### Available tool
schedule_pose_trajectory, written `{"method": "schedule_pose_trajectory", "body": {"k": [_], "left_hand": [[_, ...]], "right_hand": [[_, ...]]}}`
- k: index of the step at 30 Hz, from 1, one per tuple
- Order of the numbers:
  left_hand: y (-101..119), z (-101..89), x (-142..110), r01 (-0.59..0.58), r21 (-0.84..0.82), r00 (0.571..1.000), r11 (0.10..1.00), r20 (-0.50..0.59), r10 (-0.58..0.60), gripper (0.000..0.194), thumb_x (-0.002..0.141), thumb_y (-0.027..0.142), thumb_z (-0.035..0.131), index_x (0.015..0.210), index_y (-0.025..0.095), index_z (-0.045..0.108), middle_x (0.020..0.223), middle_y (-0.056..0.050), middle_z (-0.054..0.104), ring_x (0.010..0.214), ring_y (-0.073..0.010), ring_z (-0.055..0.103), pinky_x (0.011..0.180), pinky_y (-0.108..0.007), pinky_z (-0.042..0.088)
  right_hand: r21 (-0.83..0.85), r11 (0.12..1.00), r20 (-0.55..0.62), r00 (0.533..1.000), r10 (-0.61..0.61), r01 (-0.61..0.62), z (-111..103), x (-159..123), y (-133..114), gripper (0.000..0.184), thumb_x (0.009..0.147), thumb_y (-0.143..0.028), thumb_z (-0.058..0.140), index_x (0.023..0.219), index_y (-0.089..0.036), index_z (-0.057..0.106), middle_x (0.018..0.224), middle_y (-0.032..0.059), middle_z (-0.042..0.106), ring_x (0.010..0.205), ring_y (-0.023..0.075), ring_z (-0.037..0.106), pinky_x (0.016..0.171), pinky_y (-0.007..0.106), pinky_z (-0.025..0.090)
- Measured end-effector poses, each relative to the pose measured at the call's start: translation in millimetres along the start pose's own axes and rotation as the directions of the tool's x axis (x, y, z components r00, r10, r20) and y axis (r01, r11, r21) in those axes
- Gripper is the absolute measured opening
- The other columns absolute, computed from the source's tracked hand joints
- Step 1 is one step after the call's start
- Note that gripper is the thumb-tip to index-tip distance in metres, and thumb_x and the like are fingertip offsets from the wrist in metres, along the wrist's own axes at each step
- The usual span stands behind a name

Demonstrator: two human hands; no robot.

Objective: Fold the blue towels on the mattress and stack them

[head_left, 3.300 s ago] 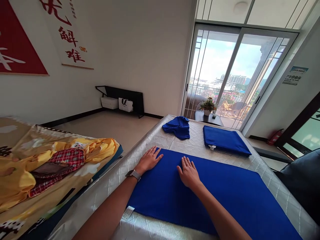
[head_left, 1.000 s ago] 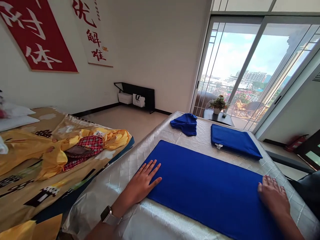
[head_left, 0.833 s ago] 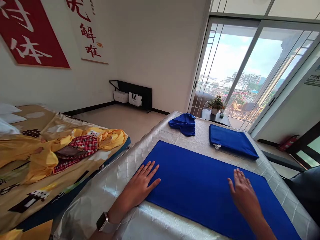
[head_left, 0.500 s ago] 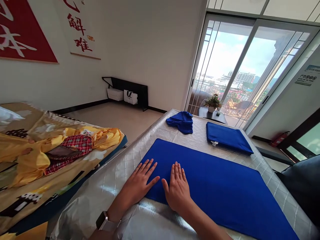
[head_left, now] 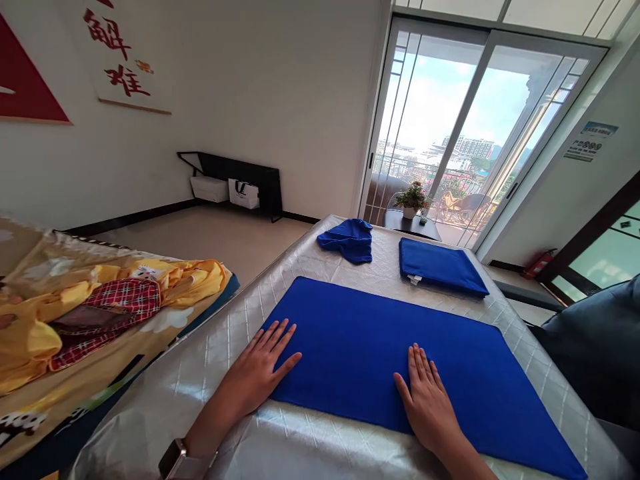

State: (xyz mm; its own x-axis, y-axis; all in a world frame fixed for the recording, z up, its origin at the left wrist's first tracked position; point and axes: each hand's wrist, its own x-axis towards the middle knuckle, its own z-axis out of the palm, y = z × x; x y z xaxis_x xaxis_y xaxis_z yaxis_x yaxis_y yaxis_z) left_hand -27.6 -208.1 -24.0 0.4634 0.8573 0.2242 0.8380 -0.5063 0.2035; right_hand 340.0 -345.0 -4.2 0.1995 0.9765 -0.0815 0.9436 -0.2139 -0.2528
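A flat rectangular blue cloth (head_left: 350,340) lies spread on a mattress (head_left: 295,440) wrapped in shiny, quilted-looking plastic. My left hand (head_left: 260,367), with a watch (head_left: 175,460) on its wrist, lies flat with fingers spread over the cloth's left edge. Toward the middle of the near edge, my right hand (head_left: 427,400) rests palm down on the same cloth, fingers stretched out and thumb apart. Beyond it are a folded blue cloth (head_left: 443,267) with a white tag and, to its left, a small crumpled blue cloth (head_left: 347,240).
On the left stands another bed (head_left: 165,327) with patterned bedding, yellow fabric (head_left: 195,283) and a red plaid piece (head_left: 125,300). A black shelf (head_left: 240,170) is by the wall. Behind the mattress, a potted plant (head_left: 413,199) sits before glass sliding doors (head_left: 475,133). Something dark and padded (head_left: 595,347) is at right.
My right hand has slid right along the blue cloth, away from my left hand. My left hand stays at the left edge. The view has turned slightly right.
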Motion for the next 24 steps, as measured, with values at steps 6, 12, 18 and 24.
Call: {"method": "schedule_pose_trajectory", "body": {"k": [6,12,18,24], "left_hand": [[-3.7,2.4,1.2,-0.029,0.03,0.999,0.999,-0.027,0.03,0.074,0.099,0.066,0.043,0.161,0.033,0.021,0.165,-0.003,0.033,0.15,-0.0282,0.034,0.124,-0.052,0.025],[-0.7,-2.9,2.2,-0.018,0.036,1.0,0.999,0.007,0.018,0.072,0.099,0.065,0.042,0.161,0.032,0.022,0.164,-0.003,0.033,0.15,-0.0277,0.035,0.124,-0.051,0.025],[-1.2,-4.1,3.1,-0.025,0.056,1.0,0.998,-0.006,0.025,0.073,0.099,0.065,0.044,0.161,0.033,0.022,0.164,-0.002,0.035,0.149,-0.0274,0.036,0.124,-0.05,0.026],[0.7,-5.7,2.1,-0.009,0.059,1.0,0.998,0.004,0.009,0.072,0.099,0.065,0.042,0.161,0.034,0.022,0.164,-0.001,0.033,0.15,-0.0274,0.035,0.123,-0.05,0.028]], "right_hand": [[-0.099,0.98,-0.199,0.968,0.151,-0.173,17.1,-25.8,136.2,0.093,0.094,-0.067,0.012,0.159,-0.002,0.027,0.168,0.0148,0.022,0.156,0.0259,0.015,0.127,0.049,0.014],[-0.152,0.972,-0.306,0.944,0.126,-0.179,33.2,-66.3,260.2,0.077,0.083,-0.061,0.028,0.138,-0.018,0.062,0.16,0.0149,0.042,0.156,0.0332,0.013,0.123,0.06,0.018],[-0.16,0.965,-0.341,0.929,0.142,-0.207,39.9,-79.7,283.5,0.077,0.079,-0.058,0.032,0.137,-0.019,0.062,0.159,0.0166,0.041,0.156,0.0329,0.011,0.122,0.06,0.02],[-0.141,0.968,-0.31,0.937,0.158,-0.21,35.3,-78.8,274.7,0.084,0.074,-0.064,0.035,0.139,-0.017,0.06,0.16,0.0184,0.039,0.155,0.0363,0.014,0.12,0.062,0.023]]}}
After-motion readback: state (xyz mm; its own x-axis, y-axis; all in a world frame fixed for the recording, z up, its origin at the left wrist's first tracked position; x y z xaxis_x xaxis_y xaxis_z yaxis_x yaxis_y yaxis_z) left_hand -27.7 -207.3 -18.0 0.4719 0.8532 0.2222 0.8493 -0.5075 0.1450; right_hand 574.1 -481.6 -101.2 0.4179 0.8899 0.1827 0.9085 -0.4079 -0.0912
